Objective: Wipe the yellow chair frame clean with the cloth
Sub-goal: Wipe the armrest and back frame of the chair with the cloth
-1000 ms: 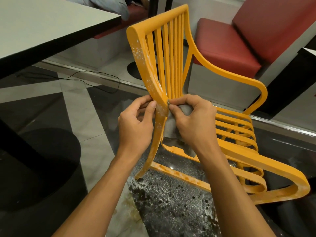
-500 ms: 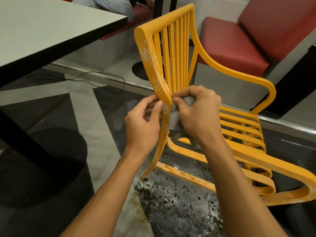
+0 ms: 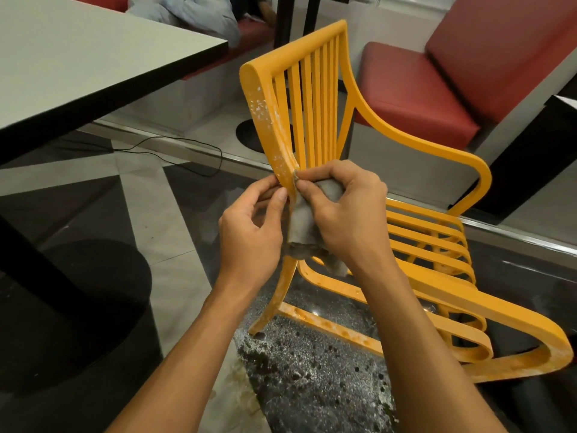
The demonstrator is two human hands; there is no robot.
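Observation:
A small yellow chair frame point(image 3: 312, 98) with a slatted back stands on the floor in front of me. White specks cover its near upright post. A grey cloth point(image 3: 301, 225) is wrapped around that post at mid height. My right hand point(image 3: 346, 214) grips the cloth from the right and pinches it against the post. From the left, my left hand point(image 3: 253, 226) pinches the cloth's other edge with thumb and fingers curled at the post. The post behind the cloth is hidden.
A grey table point(image 3: 78, 57) with a black edge and a black round base point(image 3: 78, 307) stands at the left. Red bench seats point(image 3: 421, 89) line the back right. A black cable point(image 3: 175, 151) lies on the tiled floor. A dirty speckled patch point(image 3: 312, 370) spreads under the chair.
Both hands with the cloth have slid slightly up the post. The view has shifted, so the chair sits a little more to the right and lower.

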